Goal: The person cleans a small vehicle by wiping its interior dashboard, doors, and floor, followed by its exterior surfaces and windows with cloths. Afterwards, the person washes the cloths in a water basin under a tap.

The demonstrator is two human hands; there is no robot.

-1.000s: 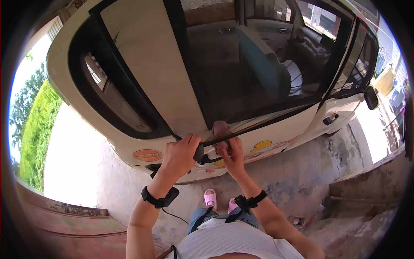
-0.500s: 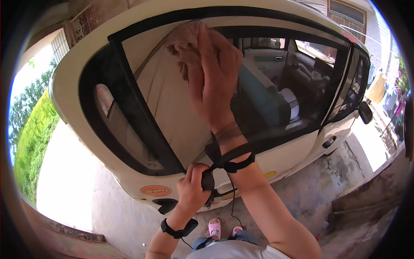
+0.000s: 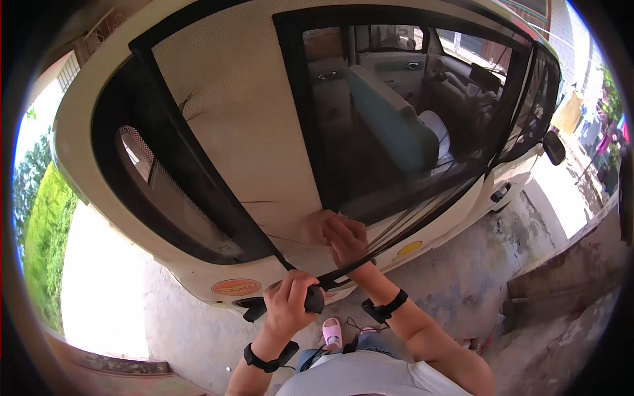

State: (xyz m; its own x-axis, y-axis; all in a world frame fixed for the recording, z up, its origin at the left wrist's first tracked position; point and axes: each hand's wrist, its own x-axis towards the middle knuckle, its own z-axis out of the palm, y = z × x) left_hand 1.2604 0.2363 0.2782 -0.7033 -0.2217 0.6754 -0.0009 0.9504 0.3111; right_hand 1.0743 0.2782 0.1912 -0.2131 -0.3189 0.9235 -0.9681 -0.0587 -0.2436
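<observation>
My right hand (image 3: pixel 345 239) is closed on a crumpled brownish-pink cloth (image 3: pixel 318 226), smeared by motion, at the lower part of the car's side window (image 3: pixel 238 132). Below and to its left, my left hand (image 3: pixel 289 302) wraps around a dark rounded object (image 3: pixel 314 300) by the lower edge of that window. Its full shape is hidden by my fingers. Both wrists wear black bands. The car (image 3: pixel 86 125) is cream-white with black window frames, and a few dark streaks mark the pane above my right hand.
Through the front pane, a teal seat (image 3: pixel 380 112) shows inside the car. A side mirror (image 3: pixel 553 148) juts out at the right. An orange oval sticker (image 3: pixel 236 287) is on the body. Concrete floor (image 3: pixel 191 323) lies below, with a low wall (image 3: pixel 561 284) to the right.
My right hand has come down from the top of the window to its lower part with the cloth. My left hand stays at the dark object. The view has shifted slightly.
</observation>
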